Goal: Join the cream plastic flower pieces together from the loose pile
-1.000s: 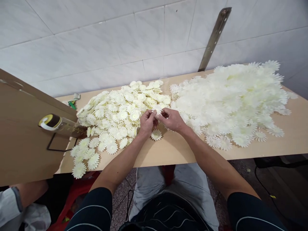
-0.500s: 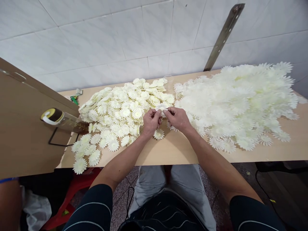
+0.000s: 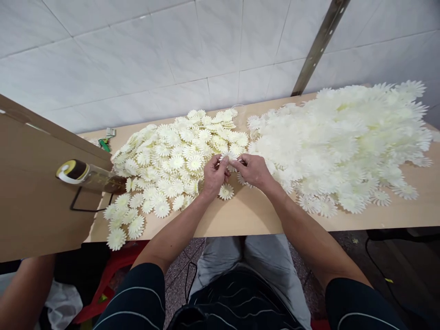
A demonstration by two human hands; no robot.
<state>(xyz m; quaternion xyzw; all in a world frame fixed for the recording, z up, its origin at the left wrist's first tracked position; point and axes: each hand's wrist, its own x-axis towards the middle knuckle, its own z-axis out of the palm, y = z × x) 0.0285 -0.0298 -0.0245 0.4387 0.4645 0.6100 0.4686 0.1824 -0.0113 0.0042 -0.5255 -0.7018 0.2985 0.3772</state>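
My left hand (image 3: 214,176) and my right hand (image 3: 253,168) meet over the middle of the table, thumbs and fingertips pinched together. Between them they grip a pale artificial flower head (image 3: 227,157), partly covered by the fingers. To the left spreads a heap of cream-yellow flower heads (image 3: 178,146), stacked and overlapping. On the right lies a larger, looser pile of whiter flower heads (image 3: 330,142). A single flower head (image 3: 226,191) rests on the table just below my left hand.
A bottle with a brown lid (image 3: 91,175) stands beside a cardboard panel (image 3: 41,183) at the left. Green and grey small items (image 3: 105,143) lie near the wall. A metal strip (image 3: 318,50) runs up the tiled wall. Another person's arm (image 3: 29,291) shows at lower left.
Both hands stay close together on the flower head, the right thumb slightly shifted toward the left one. The view has tilted a little, and the other person's arm shows more at lower left.
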